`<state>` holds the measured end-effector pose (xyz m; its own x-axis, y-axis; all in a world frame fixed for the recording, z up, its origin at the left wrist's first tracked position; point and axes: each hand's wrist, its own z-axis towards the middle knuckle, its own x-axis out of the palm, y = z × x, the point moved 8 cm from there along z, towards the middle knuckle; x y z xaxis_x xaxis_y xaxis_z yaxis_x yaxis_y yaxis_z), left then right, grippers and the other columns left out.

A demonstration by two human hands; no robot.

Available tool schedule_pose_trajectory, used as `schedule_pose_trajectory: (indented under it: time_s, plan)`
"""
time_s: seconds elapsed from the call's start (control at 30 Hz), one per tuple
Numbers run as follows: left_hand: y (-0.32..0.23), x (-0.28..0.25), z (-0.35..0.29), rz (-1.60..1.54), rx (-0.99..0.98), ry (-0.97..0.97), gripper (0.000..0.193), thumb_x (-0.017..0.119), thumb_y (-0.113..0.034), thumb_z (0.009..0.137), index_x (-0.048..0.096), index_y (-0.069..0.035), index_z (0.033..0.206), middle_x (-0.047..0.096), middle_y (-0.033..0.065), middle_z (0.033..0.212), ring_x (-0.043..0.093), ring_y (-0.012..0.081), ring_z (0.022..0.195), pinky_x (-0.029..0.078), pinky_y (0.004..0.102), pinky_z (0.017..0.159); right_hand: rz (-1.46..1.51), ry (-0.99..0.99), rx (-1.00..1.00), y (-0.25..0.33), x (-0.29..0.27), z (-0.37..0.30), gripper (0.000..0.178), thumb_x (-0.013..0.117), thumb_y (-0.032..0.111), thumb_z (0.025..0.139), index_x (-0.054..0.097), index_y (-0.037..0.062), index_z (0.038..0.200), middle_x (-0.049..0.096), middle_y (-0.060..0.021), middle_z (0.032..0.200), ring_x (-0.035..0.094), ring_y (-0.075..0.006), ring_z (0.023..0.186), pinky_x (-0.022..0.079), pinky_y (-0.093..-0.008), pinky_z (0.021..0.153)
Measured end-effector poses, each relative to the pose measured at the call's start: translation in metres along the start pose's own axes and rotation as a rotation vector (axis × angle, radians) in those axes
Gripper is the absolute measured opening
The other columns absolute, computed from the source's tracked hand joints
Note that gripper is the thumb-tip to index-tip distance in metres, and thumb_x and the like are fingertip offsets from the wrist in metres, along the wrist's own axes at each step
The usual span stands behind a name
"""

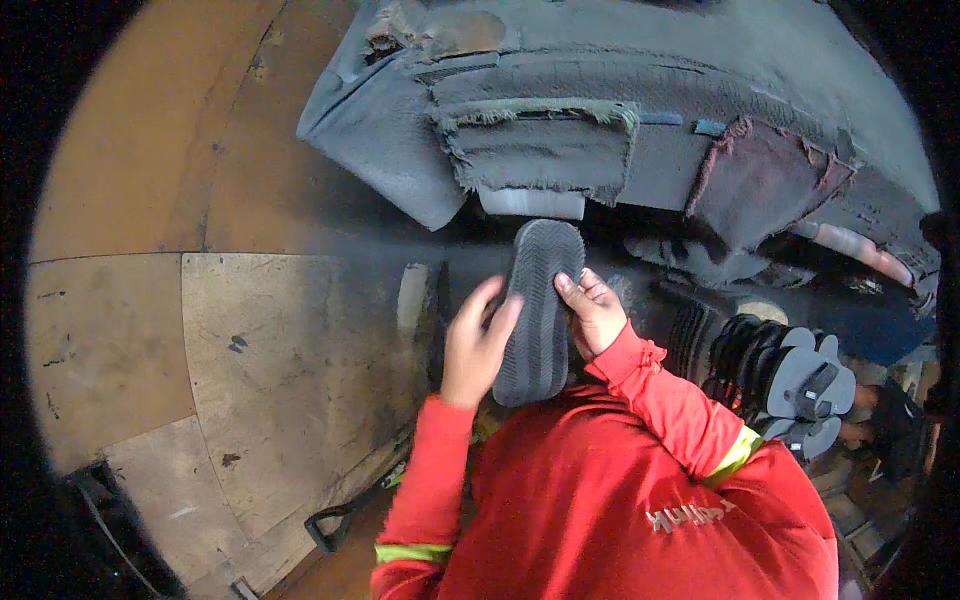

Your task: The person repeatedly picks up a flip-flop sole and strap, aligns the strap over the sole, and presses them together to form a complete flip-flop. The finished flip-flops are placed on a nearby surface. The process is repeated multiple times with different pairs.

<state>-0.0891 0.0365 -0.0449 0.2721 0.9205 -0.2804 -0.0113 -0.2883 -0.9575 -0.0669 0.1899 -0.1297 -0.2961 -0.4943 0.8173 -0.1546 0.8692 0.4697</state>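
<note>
A long black sandal sole (545,315) with a zigzag tread stands tilted upright in front of me, its tread facing up. Its top end is close below a pale roller (532,204) under the machine's cloth cover; whether they touch I cannot tell. My right hand (598,315) grips the sole's right edge, thumb on the tread and fingers curled behind. At the left edge is my left hand (478,345), slightly blurred, with thumb and fingers spread apart. Its thumb tip overlaps the sole's edge.
Dusty grey cloth (390,135) with ragged patches covers the machine ahead. A second pale roller (865,250) shows at the right. Several grey sandals with black straps (810,385) are stacked by my right elbow. Worn wooden boards (270,370) lie to the left.
</note>
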Motion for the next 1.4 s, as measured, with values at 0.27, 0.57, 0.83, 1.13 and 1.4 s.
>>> schedule_pose_trajectory:
  time_s: [0.27,0.57,0.83,1.13,1.4]
  plan:
    - [-0.044,0.054,0.037,-0.363,-0.037,-0.079,0.017,0.057,-0.013,0.103,0.062,0.000,0.113,0.068,0.0057,0.107,0.062,0.0121,0.096,0.049,0.0289,0.086,-0.385,0.167,0.089,0.042,0.002,0.019,0.026,0.055,0.025,0.105,0.061,0.0034,0.119,0.070,-0.0030,0.105,0.065,-0.0100,0.090,0.054,-0.0292,0.084]
    - [-0.017,0.075,0.047,-0.606,-0.310,-0.012,0.018,0.063,-0.014,0.100,0.063,-0.001,0.113,0.067,0.0044,0.105,0.063,0.0107,0.094,0.053,0.0282,0.081,-1.668,-0.099,-0.912,0.108,0.040,-0.053,0.082,0.083,0.049,0.071,0.058,0.0069,0.137,0.058,-0.0188,0.120,0.055,-0.0378,0.113,0.046,-0.0456,0.096]
    - [-0.027,0.080,0.026,-0.886,-0.271,-0.146,0.010,0.058,-0.009,0.102,0.056,-0.005,0.110,0.065,0.0070,0.116,0.062,0.0144,0.103,0.051,0.0355,0.093,-1.979,0.218,-0.606,0.103,0.040,-0.036,0.075,0.073,0.026,0.082,0.045,0.0198,0.151,0.064,-0.0129,0.076,0.065,-0.0335,0.068,0.052,-0.0447,0.064]
    - [-0.052,0.021,-0.012,-0.913,-0.143,-0.155,0.035,0.060,-0.011,0.100,0.054,-0.009,0.134,0.060,0.0074,0.134,0.058,0.0247,0.123,0.044,0.0492,0.108,-1.846,0.545,-0.889,0.068,0.069,-0.081,0.057,0.061,0.017,0.091,0.052,0.0212,0.147,0.050,-0.0068,0.063,0.054,-0.0256,0.053,0.042,-0.0386,0.047]
    - [0.006,0.018,-0.044,-1.133,-0.608,0.266,0.068,0.045,-0.036,0.108,0.015,-0.004,0.160,0.035,0.0192,0.157,0.037,0.0277,0.145,0.032,0.0496,0.117,0.508,0.184,0.401,0.028,-0.114,-0.095,0.088,0.032,0.079,0.091,0.041,0.0164,0.151,0.050,-0.0244,0.147,0.055,-0.0562,0.121,0.052,-0.0721,0.084]
